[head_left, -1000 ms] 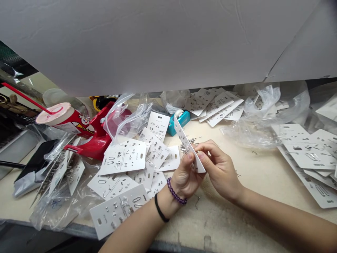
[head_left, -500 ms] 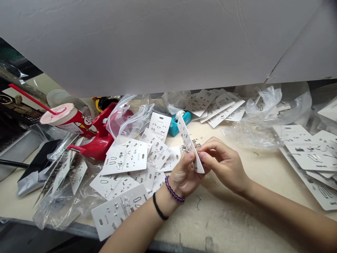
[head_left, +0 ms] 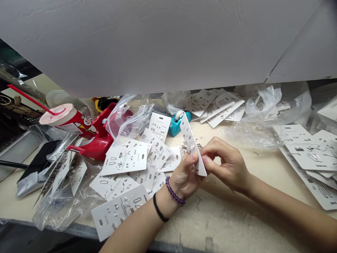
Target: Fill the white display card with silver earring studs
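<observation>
My left hand grips a white earring card by its lower end, thumb across the front. The card stands tilted, nearly edge-on, with small silver earrings on its face. My right hand is at the card's back edge, thumb and forefinger pinched together. Whatever those fingertips hold is too small or hidden to make out. Behind the card lies a small heap of silver pieces on the table. To the left, several more earring cards overlap in a loose pile.
A teal tape dispenser stands behind the held card. At left are a red tape dispenser and a paper cup with a straw. More cards lie at right, near clear plastic bags. A white panel closes off the back.
The held card has turned slightly, showing more of its front, and shifted a little right. My right hand has shifted slightly at the card's back; its fingers remain pinched.
</observation>
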Demonstrator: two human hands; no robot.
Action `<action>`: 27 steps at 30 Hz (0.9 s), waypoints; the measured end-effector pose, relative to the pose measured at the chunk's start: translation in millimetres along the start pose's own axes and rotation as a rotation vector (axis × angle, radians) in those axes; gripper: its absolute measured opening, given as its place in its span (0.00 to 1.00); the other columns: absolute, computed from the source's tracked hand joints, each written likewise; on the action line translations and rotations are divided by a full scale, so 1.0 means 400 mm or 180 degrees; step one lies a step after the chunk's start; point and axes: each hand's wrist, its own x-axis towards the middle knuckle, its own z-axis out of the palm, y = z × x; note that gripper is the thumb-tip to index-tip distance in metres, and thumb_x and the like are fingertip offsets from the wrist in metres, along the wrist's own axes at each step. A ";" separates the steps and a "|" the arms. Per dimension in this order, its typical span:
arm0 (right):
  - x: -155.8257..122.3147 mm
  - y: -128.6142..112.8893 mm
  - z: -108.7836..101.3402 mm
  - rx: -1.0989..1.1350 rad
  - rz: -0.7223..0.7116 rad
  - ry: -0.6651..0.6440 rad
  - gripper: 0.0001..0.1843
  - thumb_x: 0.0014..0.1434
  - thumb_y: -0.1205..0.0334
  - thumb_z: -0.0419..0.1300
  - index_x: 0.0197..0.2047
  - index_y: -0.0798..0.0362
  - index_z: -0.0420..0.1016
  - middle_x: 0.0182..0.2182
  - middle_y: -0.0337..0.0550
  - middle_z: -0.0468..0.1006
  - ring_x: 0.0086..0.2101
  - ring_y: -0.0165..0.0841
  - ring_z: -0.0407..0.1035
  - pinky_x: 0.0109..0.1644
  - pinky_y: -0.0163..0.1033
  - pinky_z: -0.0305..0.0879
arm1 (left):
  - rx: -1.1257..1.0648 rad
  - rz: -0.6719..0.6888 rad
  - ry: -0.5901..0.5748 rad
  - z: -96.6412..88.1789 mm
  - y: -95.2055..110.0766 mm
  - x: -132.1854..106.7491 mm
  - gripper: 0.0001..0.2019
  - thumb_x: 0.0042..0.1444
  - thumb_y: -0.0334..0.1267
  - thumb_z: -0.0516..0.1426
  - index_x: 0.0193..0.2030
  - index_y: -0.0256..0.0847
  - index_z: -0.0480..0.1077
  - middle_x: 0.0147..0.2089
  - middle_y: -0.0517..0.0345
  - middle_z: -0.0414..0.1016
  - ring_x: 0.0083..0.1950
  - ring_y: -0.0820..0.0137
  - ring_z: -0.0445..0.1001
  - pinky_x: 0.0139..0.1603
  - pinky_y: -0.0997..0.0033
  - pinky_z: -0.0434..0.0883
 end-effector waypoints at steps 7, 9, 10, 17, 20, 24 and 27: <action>0.004 -0.002 0.005 -0.0228 0.0011 -0.0052 0.06 0.52 0.75 0.55 0.29 0.55 0.69 0.23 0.36 0.64 0.23 0.24 0.59 0.25 0.30 0.57 | 0.0203 -0.0045 0.0140 0.009 -0.005 -0.002 0.14 0.38 0.36 0.65 0.34 0.38 0.70 0.31 0.61 0.69 0.33 0.78 0.68 0.34 0.82 0.65; 0.009 -0.002 -0.002 -0.0277 0.0001 -0.0150 0.06 0.53 0.74 0.54 0.29 0.55 0.69 0.22 0.36 0.64 0.22 0.24 0.59 0.25 0.30 0.57 | 0.0306 -0.0064 0.0097 0.005 -0.005 0.000 0.14 0.38 0.38 0.65 0.34 0.38 0.70 0.30 0.62 0.68 0.32 0.79 0.67 0.34 0.81 0.65; 0.013 -0.003 -0.008 -0.0302 0.0000 -0.0249 0.06 0.53 0.74 0.54 0.29 0.55 0.69 0.21 0.36 0.64 0.22 0.25 0.59 0.25 0.30 0.57 | 0.0367 -0.0104 0.0042 0.002 -0.004 0.004 0.15 0.38 0.39 0.65 0.33 0.38 0.70 0.30 0.62 0.67 0.32 0.79 0.66 0.35 0.81 0.65; 0.049 -0.014 -0.077 -0.0474 0.0341 -0.0873 0.06 0.53 0.74 0.55 0.30 0.55 0.71 0.24 0.37 0.69 0.24 0.23 0.61 0.27 0.29 0.59 | 0.0650 -0.0346 -0.0164 0.001 0.020 0.051 0.17 0.36 0.39 0.66 0.33 0.36 0.69 0.29 0.61 0.66 0.29 0.79 0.64 0.31 0.78 0.63; 0.058 -0.015 -0.092 -0.0619 0.0421 -0.0995 0.06 0.53 0.73 0.55 0.29 0.55 0.71 0.23 0.37 0.68 0.24 0.24 0.61 0.27 0.29 0.58 | 0.0741 -0.0375 -0.0220 0.010 0.039 0.066 0.14 0.35 0.36 0.66 0.29 0.35 0.67 0.26 0.62 0.65 0.26 0.80 0.63 0.28 0.80 0.62; 0.065 -0.012 -0.096 -0.0662 0.0611 -0.1060 0.06 0.56 0.70 0.54 0.33 0.54 0.72 0.27 0.38 0.71 0.25 0.24 0.62 0.27 0.30 0.59 | 0.0835 -0.0316 -0.0220 0.018 0.059 0.077 0.14 0.34 0.33 0.66 0.27 0.35 0.66 0.22 0.65 0.62 0.24 0.81 0.62 0.26 0.81 0.61; 0.069 -0.012 -0.104 -0.0651 0.0773 -0.0994 0.06 0.58 0.66 0.54 0.36 0.53 0.72 0.30 0.39 0.73 0.25 0.25 0.63 0.26 0.30 0.59 | 0.0910 -0.0179 -0.0096 0.027 0.069 0.081 0.12 0.39 0.33 0.64 0.31 0.36 0.67 0.25 0.65 0.65 0.25 0.82 0.63 0.26 0.82 0.61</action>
